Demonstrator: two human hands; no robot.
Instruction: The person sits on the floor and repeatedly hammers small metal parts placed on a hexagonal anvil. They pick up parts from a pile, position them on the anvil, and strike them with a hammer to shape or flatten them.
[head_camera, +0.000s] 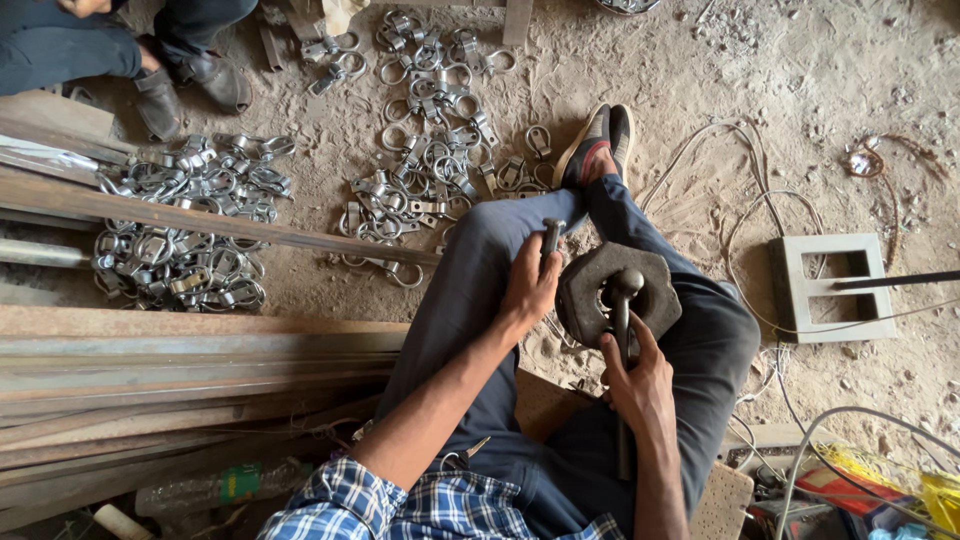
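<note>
A dark, worn metal block (600, 290) with angled corners and a hole through its middle rests on the person's lap, between the two thighs, near the knees. A hammer (622, 330) with a dark round head lies across the block, its head at the hole and its handle running back toward the body. The right hand (640, 385) is wrapped around that handle, just behind the block's near edge. The left hand (530, 285) sits on the left thigh, touching the block's left side, fingers curled around a short dark metal rod (551, 238) that stands up above the knuckles. On the dirt floor beyond the knees lie heaps of shiny metal clamps (425, 150), and long steel bars (150, 360) lie along the left.
</note>
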